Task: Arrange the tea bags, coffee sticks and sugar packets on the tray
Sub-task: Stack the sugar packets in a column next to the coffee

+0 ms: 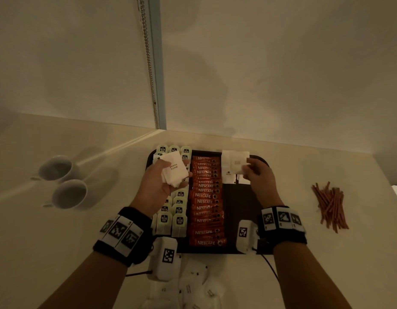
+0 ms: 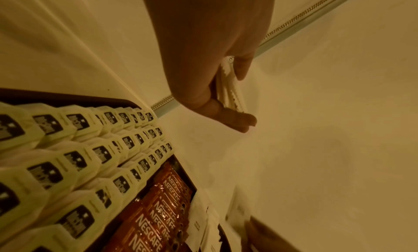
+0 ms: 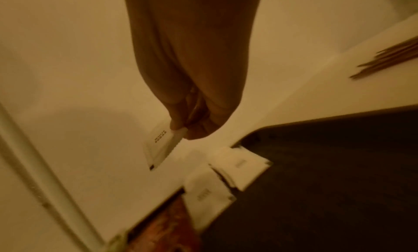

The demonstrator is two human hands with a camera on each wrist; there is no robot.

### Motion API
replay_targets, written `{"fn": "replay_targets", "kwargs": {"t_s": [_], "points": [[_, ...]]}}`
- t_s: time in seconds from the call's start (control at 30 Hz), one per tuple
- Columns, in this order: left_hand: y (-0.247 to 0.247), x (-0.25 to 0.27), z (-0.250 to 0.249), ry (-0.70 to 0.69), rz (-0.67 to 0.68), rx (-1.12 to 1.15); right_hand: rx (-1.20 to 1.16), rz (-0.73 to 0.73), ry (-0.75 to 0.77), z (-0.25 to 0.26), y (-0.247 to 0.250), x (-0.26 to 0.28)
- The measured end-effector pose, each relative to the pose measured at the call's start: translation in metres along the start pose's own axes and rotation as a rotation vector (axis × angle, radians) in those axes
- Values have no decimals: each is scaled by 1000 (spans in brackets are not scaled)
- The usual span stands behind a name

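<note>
A dark tray lies on the counter. Pale tea bags fill its left side in rows, and red Nescafe coffee sticks run down its middle. A few white sugar packets lie at its far right corner. My left hand hovers over the tea bags and grips a small stack of white sugar packets, seen edge-on as the stack in the left wrist view. My right hand pinches one sugar packet above the tray's far right corner.
Two white cups sit on the counter at the left. A pile of brown stir sticks lies at the right. More loose sugar packets lie on the counter in front of the tray. The wall stands close behind the tray.
</note>
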State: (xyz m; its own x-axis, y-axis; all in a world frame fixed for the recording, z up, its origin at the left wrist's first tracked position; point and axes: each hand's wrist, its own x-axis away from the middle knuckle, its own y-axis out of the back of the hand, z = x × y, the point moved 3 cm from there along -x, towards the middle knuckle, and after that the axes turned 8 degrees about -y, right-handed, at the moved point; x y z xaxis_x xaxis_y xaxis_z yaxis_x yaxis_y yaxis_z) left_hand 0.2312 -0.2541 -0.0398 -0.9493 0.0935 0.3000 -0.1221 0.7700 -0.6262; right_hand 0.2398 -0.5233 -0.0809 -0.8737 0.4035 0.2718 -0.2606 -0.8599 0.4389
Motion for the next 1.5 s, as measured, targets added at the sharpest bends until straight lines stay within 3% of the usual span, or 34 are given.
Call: {"fn": "replay_targets", "kwargs": {"t_s": [0.13,0.3,0.83,0.93,1.0,1.1,1.17,1.3,1.5], "points": [[5,-2,-1,-21,-25,-4,193,-19,-134,-43,-1,-14],[7,-2,2,-9,-36,-25,192,-14,-234,-58,-18,-19],[3,0,0,-30,-91,-77,347,-135,-183,-54,-32,-16],[2,0,-1,-50,-92,-126,302,-153,-68,-35,-31,-7],[0,-2,0,-64,-68,-187,171,-23,31,-5,-39,8],[-3,-5,3,-97,-67,-272,-21,371,87,41,-61,43],[-6,-6,4,-130,-70,-325,-103,487,122,56,-71,60],[-9,-6,4,-152,-29,-393,-290,437,105,68,-68,61],[-14,-6,-2,-178,85,-499,-62,407,374,101,-49,57]]}}
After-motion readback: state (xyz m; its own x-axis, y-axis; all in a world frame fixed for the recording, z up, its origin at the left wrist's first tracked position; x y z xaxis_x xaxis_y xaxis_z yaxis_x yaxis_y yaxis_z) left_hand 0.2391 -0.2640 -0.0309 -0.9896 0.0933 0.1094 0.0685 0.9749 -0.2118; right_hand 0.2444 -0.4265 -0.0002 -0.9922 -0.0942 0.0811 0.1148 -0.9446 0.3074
